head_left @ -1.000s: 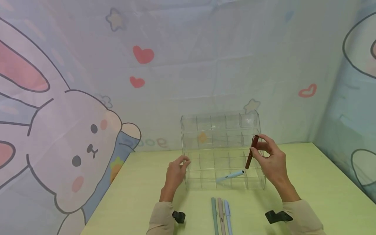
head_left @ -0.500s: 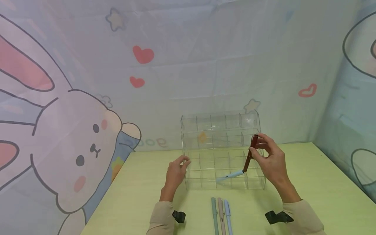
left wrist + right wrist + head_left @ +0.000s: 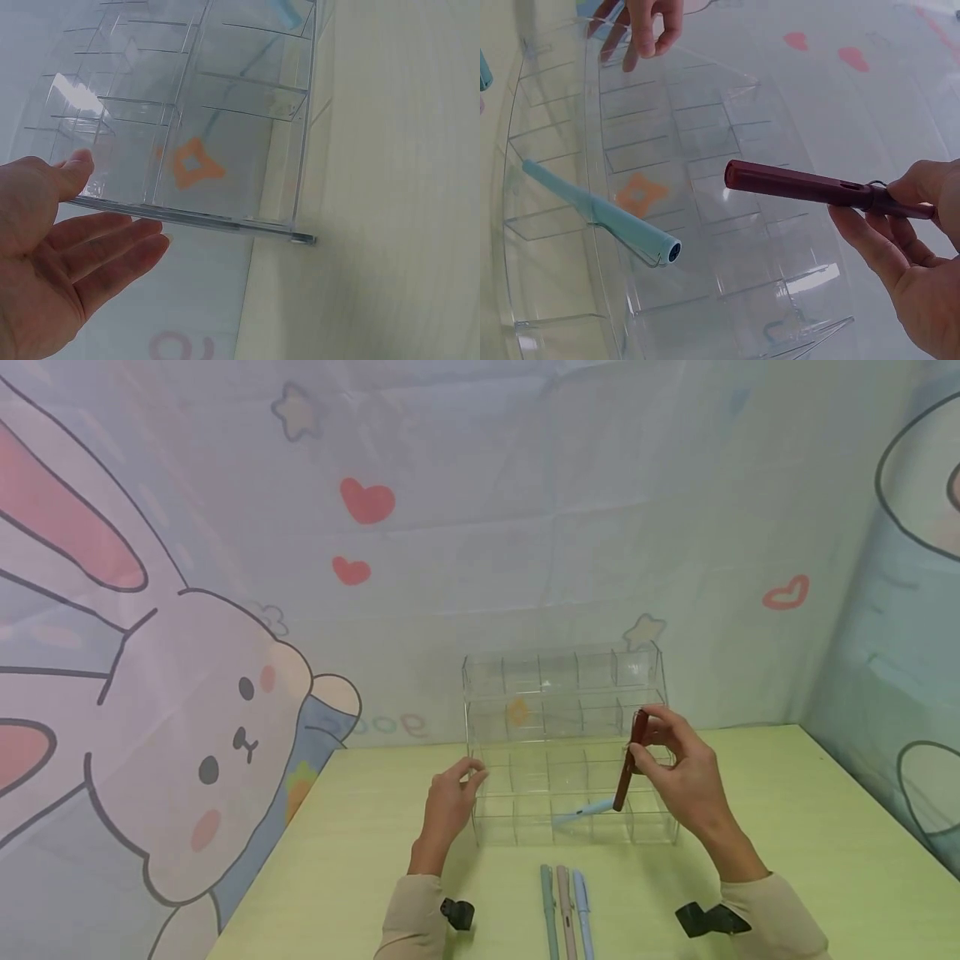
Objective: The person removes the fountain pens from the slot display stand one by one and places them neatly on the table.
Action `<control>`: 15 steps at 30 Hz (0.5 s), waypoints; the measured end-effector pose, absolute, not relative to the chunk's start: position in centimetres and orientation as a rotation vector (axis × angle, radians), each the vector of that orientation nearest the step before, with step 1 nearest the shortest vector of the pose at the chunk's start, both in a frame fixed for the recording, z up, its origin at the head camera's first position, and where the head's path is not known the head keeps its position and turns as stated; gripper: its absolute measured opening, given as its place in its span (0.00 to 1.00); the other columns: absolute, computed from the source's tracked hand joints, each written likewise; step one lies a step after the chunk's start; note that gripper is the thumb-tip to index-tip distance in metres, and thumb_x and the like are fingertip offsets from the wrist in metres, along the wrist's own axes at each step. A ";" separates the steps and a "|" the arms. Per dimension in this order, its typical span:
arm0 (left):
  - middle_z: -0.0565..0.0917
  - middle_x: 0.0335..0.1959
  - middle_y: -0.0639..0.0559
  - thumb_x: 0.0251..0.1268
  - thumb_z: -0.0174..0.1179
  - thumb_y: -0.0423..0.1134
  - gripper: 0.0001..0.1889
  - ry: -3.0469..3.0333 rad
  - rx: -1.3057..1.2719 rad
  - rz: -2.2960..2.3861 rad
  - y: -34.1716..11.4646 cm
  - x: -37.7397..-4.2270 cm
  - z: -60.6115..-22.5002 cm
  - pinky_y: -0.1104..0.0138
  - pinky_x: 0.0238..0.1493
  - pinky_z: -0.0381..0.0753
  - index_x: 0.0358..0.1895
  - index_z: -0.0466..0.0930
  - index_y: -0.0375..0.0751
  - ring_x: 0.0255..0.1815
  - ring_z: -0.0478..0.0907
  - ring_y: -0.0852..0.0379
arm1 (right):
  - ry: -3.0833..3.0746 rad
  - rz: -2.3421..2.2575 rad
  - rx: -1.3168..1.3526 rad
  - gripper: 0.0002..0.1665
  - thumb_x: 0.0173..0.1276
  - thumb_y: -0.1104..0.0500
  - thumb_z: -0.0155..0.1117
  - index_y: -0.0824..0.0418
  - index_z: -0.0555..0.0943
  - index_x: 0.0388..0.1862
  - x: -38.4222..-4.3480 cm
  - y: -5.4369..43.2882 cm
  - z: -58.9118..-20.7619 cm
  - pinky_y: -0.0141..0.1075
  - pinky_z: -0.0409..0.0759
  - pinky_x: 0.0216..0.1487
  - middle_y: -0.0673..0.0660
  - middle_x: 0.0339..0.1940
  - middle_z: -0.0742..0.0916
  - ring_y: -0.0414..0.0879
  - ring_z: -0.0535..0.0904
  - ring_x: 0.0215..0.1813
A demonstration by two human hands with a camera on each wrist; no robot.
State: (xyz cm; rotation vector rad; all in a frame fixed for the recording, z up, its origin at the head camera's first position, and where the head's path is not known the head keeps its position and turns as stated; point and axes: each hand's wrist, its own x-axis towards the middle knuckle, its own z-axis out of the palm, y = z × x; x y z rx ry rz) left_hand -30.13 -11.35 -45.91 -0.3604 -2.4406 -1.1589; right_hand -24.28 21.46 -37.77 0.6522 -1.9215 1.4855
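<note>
A clear acrylic pen rack [image 3: 528, 781] with stepped rows of compartments stands on the table. My left hand [image 3: 448, 802] holds its left side wall, thumb inside and fingers outside in the left wrist view. Between thumb and fingers my right hand [image 3: 686, 768] pinches a dark red pen [image 3: 628, 764], tilted with its lower end over the front part of the rack. A light blue pen [image 3: 604, 214] leans slantwise in the rack's front row. In the head view, the red pen's lower end overlaps its clip end; in the right wrist view the two pens look apart.
Three pens lie side by side on the table before the rack: a green pen [image 3: 549, 906], a brownish-pink pen [image 3: 566, 910] and a blue pen [image 3: 582, 906]. A printed cloth [image 3: 525, 527] hangs behind the yellow-green table [image 3: 322, 860].
My right hand has moved the dark red pen left and slightly down, from beside the light blue pen's end to in front of it. The left hand stays on the rack.
</note>
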 end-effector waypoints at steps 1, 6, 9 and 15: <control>0.83 0.17 0.48 0.74 0.60 0.41 0.07 -2.439 -0.362 -1.154 -11.4 -30.1 -45.9 0.71 0.13 0.59 0.46 0.84 0.44 0.12 0.70 0.64 | -1.928 1.492 0.661 0.32 0.64 0.79 0.64 0.66 0.71 0.67 -24.2 21.4 -37.7 0.32 0.84 0.33 0.64 0.46 0.82 0.36 0.79 0.45; 0.82 0.16 0.51 0.74 0.60 0.42 0.07 -2.441 -0.360 -1.152 -11.4 -30.2 -45.9 0.72 0.12 0.59 0.45 0.84 0.46 0.11 0.68 0.65 | -1.982 1.497 0.678 0.31 0.66 0.77 0.64 0.66 0.70 0.67 -23.9 21.3 -37.6 0.35 0.84 0.33 0.64 0.51 0.80 0.35 0.79 0.47; 0.79 0.12 0.49 0.74 0.60 0.41 0.07 -2.442 -0.364 -1.163 -11.4 -30.2 -45.9 0.72 0.12 0.58 0.46 0.84 0.43 0.10 0.66 0.65 | -2.004 1.503 0.680 0.30 0.67 0.76 0.63 0.67 0.69 0.66 -23.9 21.3 -37.6 0.36 0.85 0.33 0.65 0.53 0.81 0.36 0.79 0.48; 0.86 0.21 0.47 0.73 0.61 0.41 0.06 -2.431 -0.358 -1.143 -11.4 -30.3 -46.0 0.71 0.13 0.61 0.45 0.84 0.44 0.16 0.76 0.63 | -2.011 1.524 0.685 0.28 0.66 0.78 0.64 0.70 0.69 0.64 -23.9 21.2 -37.6 0.35 0.84 0.35 0.66 0.52 0.84 0.39 0.81 0.50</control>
